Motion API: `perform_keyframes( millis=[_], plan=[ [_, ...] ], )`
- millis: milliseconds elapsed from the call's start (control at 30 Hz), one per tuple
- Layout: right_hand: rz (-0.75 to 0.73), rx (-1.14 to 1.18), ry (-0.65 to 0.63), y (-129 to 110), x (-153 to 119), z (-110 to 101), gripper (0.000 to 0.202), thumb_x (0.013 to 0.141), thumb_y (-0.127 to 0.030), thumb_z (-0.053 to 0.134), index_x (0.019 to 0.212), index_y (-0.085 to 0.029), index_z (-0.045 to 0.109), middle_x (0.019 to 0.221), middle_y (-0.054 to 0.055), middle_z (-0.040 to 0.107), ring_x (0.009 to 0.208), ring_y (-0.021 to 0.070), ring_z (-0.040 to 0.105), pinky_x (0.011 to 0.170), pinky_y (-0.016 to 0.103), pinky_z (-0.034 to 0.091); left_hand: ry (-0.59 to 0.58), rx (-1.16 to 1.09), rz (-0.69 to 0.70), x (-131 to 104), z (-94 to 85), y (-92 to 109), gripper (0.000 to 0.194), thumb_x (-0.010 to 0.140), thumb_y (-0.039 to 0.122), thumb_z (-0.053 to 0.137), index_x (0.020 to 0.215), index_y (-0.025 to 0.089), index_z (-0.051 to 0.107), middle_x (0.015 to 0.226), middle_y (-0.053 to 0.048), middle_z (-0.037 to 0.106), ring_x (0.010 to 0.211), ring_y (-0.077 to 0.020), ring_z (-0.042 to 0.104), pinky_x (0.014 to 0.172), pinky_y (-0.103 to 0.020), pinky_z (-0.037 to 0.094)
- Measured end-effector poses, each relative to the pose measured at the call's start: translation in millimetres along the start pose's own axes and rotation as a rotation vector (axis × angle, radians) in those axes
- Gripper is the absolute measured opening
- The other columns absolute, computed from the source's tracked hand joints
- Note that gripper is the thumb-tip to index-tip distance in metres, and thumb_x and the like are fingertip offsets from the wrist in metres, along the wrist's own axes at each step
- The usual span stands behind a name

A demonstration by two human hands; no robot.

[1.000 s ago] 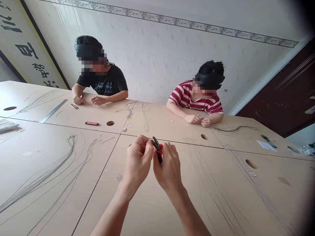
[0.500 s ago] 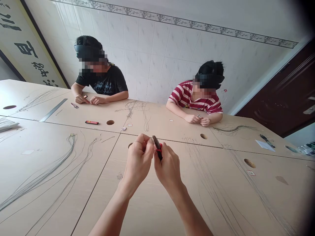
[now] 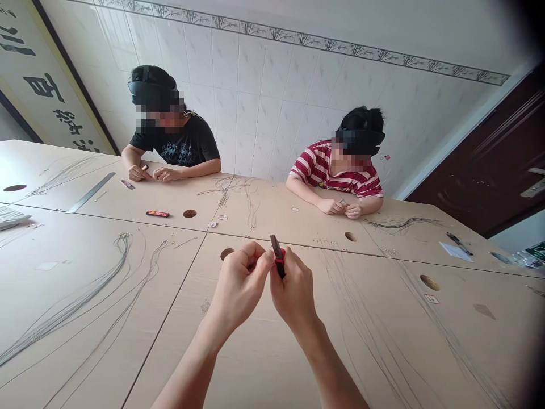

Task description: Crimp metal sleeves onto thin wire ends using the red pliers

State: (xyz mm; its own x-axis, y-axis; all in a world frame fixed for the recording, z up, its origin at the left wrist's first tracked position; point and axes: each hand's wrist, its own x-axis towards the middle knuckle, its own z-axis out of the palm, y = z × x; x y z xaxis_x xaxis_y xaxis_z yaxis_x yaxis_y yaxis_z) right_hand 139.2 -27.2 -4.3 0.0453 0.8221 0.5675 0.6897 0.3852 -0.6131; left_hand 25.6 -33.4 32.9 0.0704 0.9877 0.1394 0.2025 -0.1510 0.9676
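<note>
My right hand [image 3: 293,284] is wrapped round small pliers [image 3: 278,255] with dark jaws and red on the handles; the jaws point up and away. Beside it, my left hand [image 3: 242,281] is closed in a pinch, its fingertips close to the pliers. What the left fingers hold is too small to make out. Both hands are above the wooden table [image 3: 238,363]. Bundles of thin grey wires lie on the left [image 3: 123,255] and on the right [image 3: 353,307].
Across the table sit a person in black [image 3: 183,142] and a person in striped red [image 3: 319,162]. A red and black lighter-sized object [image 3: 157,213], a metal ruler [image 3: 91,192] and a pen [image 3: 460,243] lie about. The tabletop has round holes.
My hands have moved slightly lower, and the pliers sit a little farther right. The left fingers have shifted, still pinched. The whole view has shifted slightly.
</note>
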Motion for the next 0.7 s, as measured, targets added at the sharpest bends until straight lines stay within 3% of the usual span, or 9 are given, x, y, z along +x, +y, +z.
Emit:
perform_keyframes(
  millis=[167, 400, 533, 700],
  plan=[
    [-0.003, 0.021, -0.01, 0.8, -1.7, -0.3, 0.021, 0.092, -0.025, 0.038, 0.071, -0.023, 0.037, 0.058, -0.001, 0.051, 0.052, 0.0166, 0.05, 0.047, 0.024, 0.033, -0.047, -0.076, -0.052, -2.6, 1.7, -1.7, 0.04, 0.092, 0.04, 0.048, 0.061, 0.019, 0.034, 0.058, 0.006, 0.026, 0.052, -0.0083, 0.021, 0.044, -0.021, 0.019],
    [0.029, 0.037, -0.042, 6.5, -5.8, -3.0, 0.022, 0.093, -0.029, 0.037, 0.073, -0.023, 0.039, 0.061, 0.0, 0.053, 0.054, 0.0169, 0.049, 0.049, 0.025, 0.035, -0.115, -0.082, -0.092, -7.9, 1.6, -1.1, 0.032, 0.094, 0.044, 0.045, 0.074, 0.019, 0.049, 0.054, 0.009, 0.021, 0.048, -0.0083, 0.016, 0.042, -0.022, 0.014],
    [0.035, 0.011, -0.057, 7.3, -7.1, -3.5, 0.02, 0.091, -0.027, 0.038, 0.071, -0.023, 0.036, 0.061, -0.001, 0.052, 0.054, 0.0167, 0.049, 0.049, 0.024, 0.034, -0.053, -0.071, 0.022, -8.8, 5.4, -6.1, 0.04, 0.092, 0.043, 0.049, 0.063, 0.019, 0.037, 0.058, 0.006, 0.027, 0.052, -0.0084, 0.022, 0.045, -0.022, 0.019],
    [0.008, 0.006, -0.04, 7.2, -9.8, -0.7, 0.017, 0.086, -0.02, 0.039, 0.071, -0.024, 0.033, 0.059, -0.002, 0.049, 0.052, 0.0158, 0.047, 0.048, 0.023, 0.032, 0.049, -0.09, 0.095, -10.1, 9.1, -16.7, 0.043, 0.093, 0.038, 0.048, 0.06, 0.021, 0.027, 0.058, 0.006, 0.023, 0.053, -0.0088, 0.019, 0.046, -0.024, 0.018]
  ],
)
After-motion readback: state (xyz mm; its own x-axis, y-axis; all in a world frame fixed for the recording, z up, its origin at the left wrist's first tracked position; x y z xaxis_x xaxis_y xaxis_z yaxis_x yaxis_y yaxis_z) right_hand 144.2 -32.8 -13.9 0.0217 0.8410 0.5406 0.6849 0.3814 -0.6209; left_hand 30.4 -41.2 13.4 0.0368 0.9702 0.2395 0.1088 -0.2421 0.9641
